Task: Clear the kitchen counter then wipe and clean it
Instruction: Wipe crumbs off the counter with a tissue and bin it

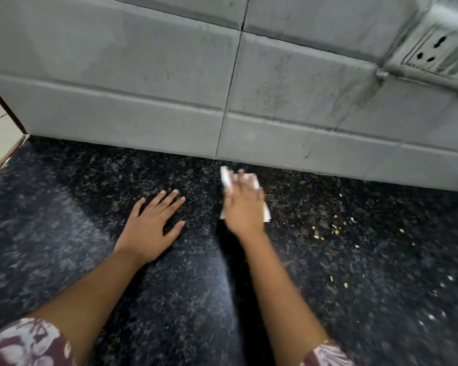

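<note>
Wall (143,75): grey tiles, streaked and marked, running along the back edge of the counter.
Counter (64,233): black speckled stone and the task's surface, filling the lower view from the wall to the camera.
Socket (434,52): white plate on the wall at upper right, well apart from both hands.
Sleeves (24,344): maroon with a pale pattern, at the bottom corners.
Left hand (150,228): palm down on the counter, fingers straight and slightly spread, holding nothing.
Right hand (245,207): blurred, lying on the cloth near the wall, fingers stretched out close together and pressing it down.
Cloth (225,178): white, on the counter under the right hand, with edges showing left, right and past the fingertips.
Crumbs (333,228): pale bits scattered on the counter to the right of the cloth, not touching it.
</note>
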